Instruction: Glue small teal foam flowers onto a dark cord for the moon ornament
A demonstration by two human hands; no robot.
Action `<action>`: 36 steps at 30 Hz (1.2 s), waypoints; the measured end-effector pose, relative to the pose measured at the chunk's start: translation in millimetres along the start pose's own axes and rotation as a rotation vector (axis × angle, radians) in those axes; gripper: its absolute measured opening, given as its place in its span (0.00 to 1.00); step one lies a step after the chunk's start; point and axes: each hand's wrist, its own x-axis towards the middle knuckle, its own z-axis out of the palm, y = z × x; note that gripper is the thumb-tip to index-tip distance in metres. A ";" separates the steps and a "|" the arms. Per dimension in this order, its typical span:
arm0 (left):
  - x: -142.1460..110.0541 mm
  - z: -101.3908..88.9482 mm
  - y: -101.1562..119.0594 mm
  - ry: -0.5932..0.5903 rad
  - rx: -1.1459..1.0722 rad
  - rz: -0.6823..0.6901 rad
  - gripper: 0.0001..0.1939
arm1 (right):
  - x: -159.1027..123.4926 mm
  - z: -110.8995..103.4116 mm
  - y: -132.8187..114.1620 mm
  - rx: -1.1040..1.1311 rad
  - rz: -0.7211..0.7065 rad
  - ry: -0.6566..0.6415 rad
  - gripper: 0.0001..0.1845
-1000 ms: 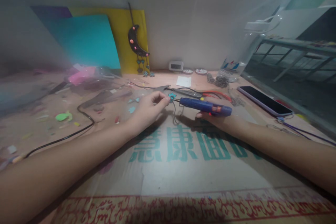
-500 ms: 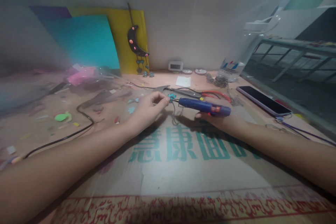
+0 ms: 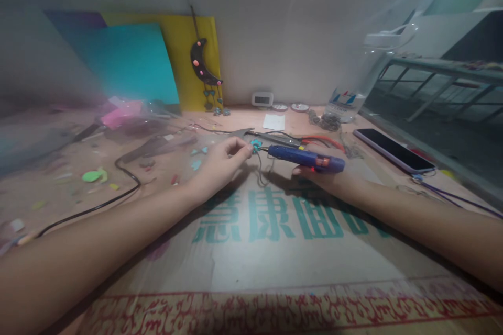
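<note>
Between thumb and forefinger my left hand [image 3: 231, 159] pinches a small turquoise flower-shaped piece [image 3: 257, 145]. A grey cord [image 3: 260, 170] hangs below it in a loop. My right hand [image 3: 330, 177] is closed around a blue glue gun [image 3: 293, 155] with a small red light lit on its underside. The gun's metal nozzle points left, its tip at the flower piece; whether it touches cannot be made out. Left of my left hand lie several loose turquoise pieces [image 3: 196, 165].
Behind my hands lie scissors [image 3: 281, 140] and red-handled pliers [image 3: 324, 140]. A phone [image 3: 394, 150] and a clear bottle [image 3: 348, 97] stand right. A black cable [image 3: 98, 204] crosses the scrap-strewn left. A moon ornament [image 3: 202, 63] hangs before yellow card [image 3: 157, 18].
Almost nothing differs. Both hands keep the flower piece and the glue gun in nearly the same place, with a very slight shift of the whole view.
</note>
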 end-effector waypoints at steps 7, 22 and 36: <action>0.0 0.1 -0.6 0.000 -0.002 -0.004 0.13 | 0.8 2.7 4.4 -0.068 0.000 0.029 0.12; 0.7 -0.5 0.9 -0.003 -0.024 -0.009 0.13 | 2.1 1.9 3.3 -0.008 0.036 0.056 0.11; 4.2 1.6 -9.7 -0.037 0.009 -0.013 0.12 | 34.2 -44.5 -17.6 0.316 0.358 0.235 0.20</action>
